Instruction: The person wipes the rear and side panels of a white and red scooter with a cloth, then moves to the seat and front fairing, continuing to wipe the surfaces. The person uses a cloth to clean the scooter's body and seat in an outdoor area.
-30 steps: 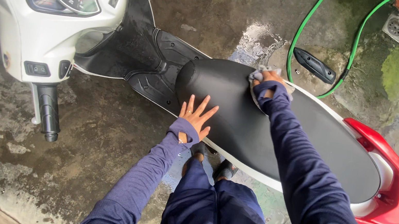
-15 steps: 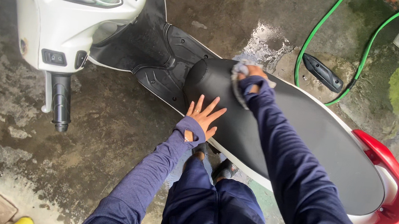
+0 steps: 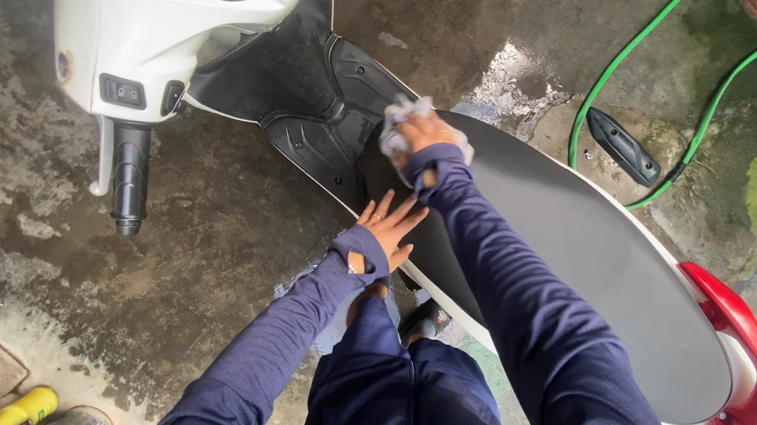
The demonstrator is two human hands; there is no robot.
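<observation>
Our right hand [image 3: 425, 133] clenches a cloth [image 3: 402, 113] against the seat [image 3: 572, 240] front; our left hand [image 3: 389, 227], released and flat, braces us.

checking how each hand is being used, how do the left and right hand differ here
The right hand grips a crumpled grey cloth; the left hand holds nothing. The right hand is curled shut at the front tip of the black seat; the left hand lies flat with fingers spread on the seat's near edge. Both touch the seat and wear dark blue sleeves reaching over the hand.
</observation>
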